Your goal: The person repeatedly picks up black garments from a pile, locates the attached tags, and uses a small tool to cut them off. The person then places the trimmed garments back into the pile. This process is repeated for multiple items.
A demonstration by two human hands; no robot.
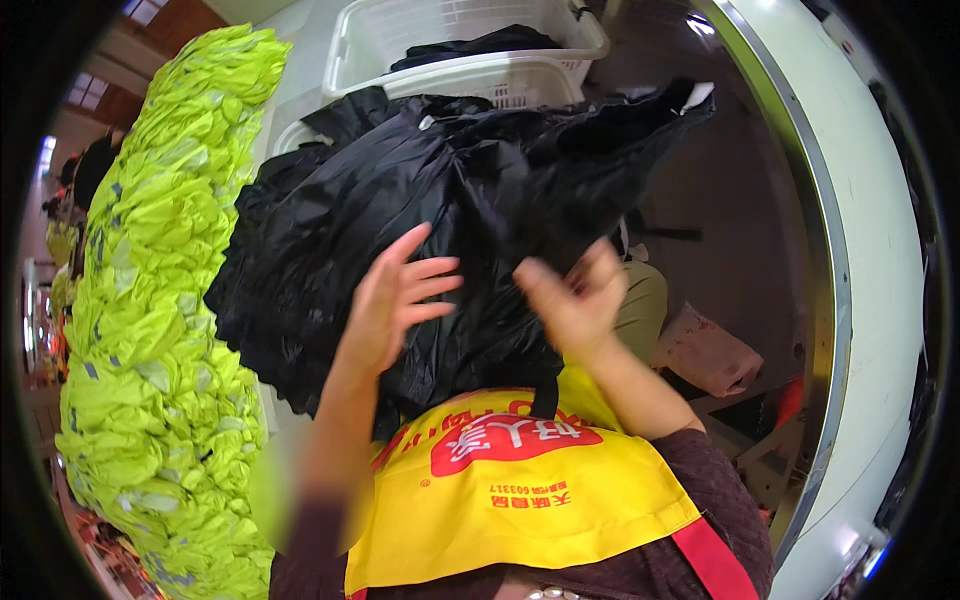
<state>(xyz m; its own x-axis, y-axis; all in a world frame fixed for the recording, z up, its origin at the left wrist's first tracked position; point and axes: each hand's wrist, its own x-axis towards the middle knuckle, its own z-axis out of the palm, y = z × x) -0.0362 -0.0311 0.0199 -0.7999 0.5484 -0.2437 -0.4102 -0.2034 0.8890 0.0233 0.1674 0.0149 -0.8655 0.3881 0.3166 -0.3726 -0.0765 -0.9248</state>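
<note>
A pile of shiny black fabric pieces lies spread in front of me, over my lap and toward the basket. Above its middle hovers my left hand, fingers spread and holding nothing. My right hand is raised at the right side of the black cloth, blurred by motion, thumb and fingers apart with nothing visible between them. One corner of the fabric, at the far right, ends in a small white tag. Whether the cloth is one garment or several layers I cannot tell.
Beyond the cloth stands a white plastic basket with black fabric inside. Bright yellow-green garments are heaped along the left. A pale table with a metal edge curves along the right. Near my knee sits a pinkish bag-like object.
</note>
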